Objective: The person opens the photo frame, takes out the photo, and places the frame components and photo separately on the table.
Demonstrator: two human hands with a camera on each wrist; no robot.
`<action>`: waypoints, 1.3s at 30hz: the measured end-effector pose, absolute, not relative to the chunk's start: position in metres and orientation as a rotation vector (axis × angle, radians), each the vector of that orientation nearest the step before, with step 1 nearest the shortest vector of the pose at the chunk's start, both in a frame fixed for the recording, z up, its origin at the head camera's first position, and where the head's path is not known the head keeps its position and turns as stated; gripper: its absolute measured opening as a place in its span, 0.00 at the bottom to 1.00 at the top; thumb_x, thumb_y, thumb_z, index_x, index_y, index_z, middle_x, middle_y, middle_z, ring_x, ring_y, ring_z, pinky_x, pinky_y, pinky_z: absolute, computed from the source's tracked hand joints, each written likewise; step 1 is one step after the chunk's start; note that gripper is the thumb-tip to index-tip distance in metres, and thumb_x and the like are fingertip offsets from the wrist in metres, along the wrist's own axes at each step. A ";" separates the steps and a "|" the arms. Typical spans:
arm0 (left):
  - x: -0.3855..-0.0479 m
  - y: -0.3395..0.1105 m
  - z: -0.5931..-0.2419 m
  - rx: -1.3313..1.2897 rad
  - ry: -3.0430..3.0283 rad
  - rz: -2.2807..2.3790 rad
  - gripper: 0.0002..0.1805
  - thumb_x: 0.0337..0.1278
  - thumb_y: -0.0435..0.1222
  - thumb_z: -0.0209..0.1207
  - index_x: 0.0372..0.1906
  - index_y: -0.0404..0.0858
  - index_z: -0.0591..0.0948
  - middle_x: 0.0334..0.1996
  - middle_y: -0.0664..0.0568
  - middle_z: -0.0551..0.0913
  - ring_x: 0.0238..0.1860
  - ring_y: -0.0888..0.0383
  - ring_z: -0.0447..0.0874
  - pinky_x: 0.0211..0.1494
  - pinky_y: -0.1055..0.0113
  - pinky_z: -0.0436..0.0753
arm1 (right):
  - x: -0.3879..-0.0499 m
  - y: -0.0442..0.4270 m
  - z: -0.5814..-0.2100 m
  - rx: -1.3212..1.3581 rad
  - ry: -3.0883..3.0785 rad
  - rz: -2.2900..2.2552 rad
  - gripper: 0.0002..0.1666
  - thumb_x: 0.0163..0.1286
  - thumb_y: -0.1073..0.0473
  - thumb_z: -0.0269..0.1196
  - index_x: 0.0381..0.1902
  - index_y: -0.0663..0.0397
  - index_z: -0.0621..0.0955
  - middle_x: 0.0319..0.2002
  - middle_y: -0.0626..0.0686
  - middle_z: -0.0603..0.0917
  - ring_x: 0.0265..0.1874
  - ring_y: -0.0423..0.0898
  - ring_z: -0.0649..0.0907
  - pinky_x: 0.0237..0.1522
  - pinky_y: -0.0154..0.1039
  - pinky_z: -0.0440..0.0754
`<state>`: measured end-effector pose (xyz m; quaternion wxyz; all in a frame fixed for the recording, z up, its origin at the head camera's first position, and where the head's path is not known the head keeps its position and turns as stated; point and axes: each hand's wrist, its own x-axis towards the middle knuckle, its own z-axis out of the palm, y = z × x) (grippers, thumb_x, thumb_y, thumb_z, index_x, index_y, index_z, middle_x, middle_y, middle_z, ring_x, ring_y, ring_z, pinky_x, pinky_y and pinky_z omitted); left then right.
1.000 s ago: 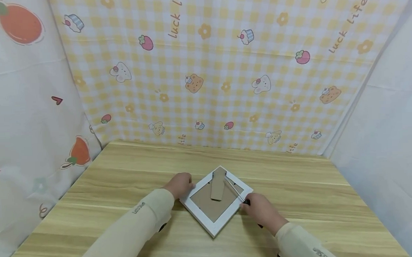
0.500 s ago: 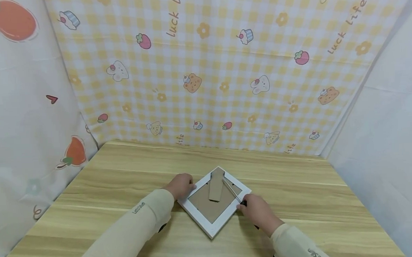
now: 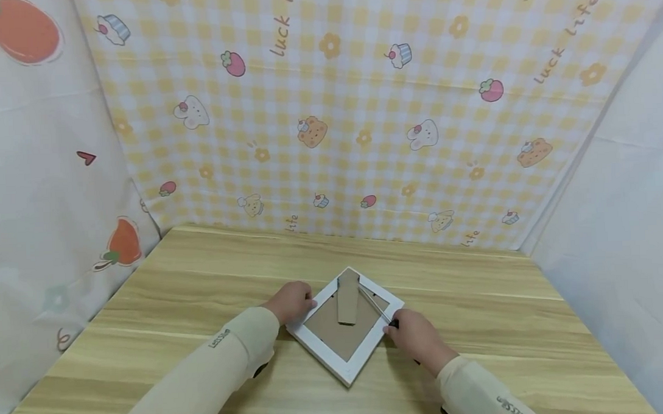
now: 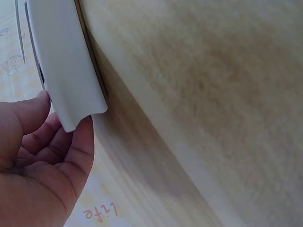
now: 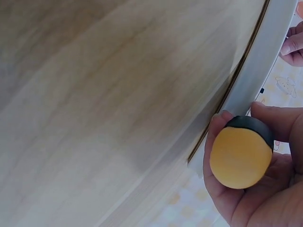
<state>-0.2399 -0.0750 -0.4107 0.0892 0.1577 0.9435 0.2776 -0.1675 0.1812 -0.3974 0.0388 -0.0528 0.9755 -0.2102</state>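
Observation:
A white picture frame [image 3: 331,352] lies back side up on the table, turned like a diamond, with a brown backing board [image 3: 327,332] and a cardboard stand flap [image 3: 348,304]. My left hand [image 3: 292,301] grips its left corner; in the left wrist view the thumb and fingers [image 4: 81,146] pinch the white edge [image 4: 66,61]. My right hand [image 3: 420,338], at the right corner, holds a screwdriver [image 3: 376,305] whose metal shaft reaches over the backing to near the top of the flap. The right wrist view shows its yellow and black handle [image 5: 240,158] in the curled fingers.
The wood-grain table [image 3: 213,260] spreads around the frame. A yellow checked cloth [image 3: 339,109] hangs behind it, with white cloths at the left [image 3: 40,180] and right [image 3: 611,209].
The view has shifted slightly, and the picture frame looks turned a little. Both hands keep their grips, and the screwdriver tip stays near the top of the flap.

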 end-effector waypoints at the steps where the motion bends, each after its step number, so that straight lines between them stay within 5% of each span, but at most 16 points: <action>1: -0.239 -0.075 -0.410 0.468 2.805 0.832 0.13 0.63 0.35 0.59 0.22 0.38 0.74 0.21 0.53 0.72 0.26 0.59 0.70 0.31 0.67 0.72 | -0.168 0.181 -0.397 -0.159 2.987 -0.646 0.12 0.65 0.60 0.64 0.23 0.58 0.76 0.18 0.48 0.71 0.18 0.42 0.70 0.21 0.35 0.68; 39: -0.199 -0.075 -0.405 0.540 2.782 0.920 0.17 0.61 0.33 0.60 0.18 0.38 0.70 0.16 0.55 0.67 0.20 0.61 0.66 0.25 0.69 0.67 | -0.190 0.195 -0.398 -0.237 2.970 -0.660 0.10 0.66 0.62 0.63 0.25 0.56 0.75 0.19 0.48 0.71 0.21 0.43 0.70 0.25 0.37 0.68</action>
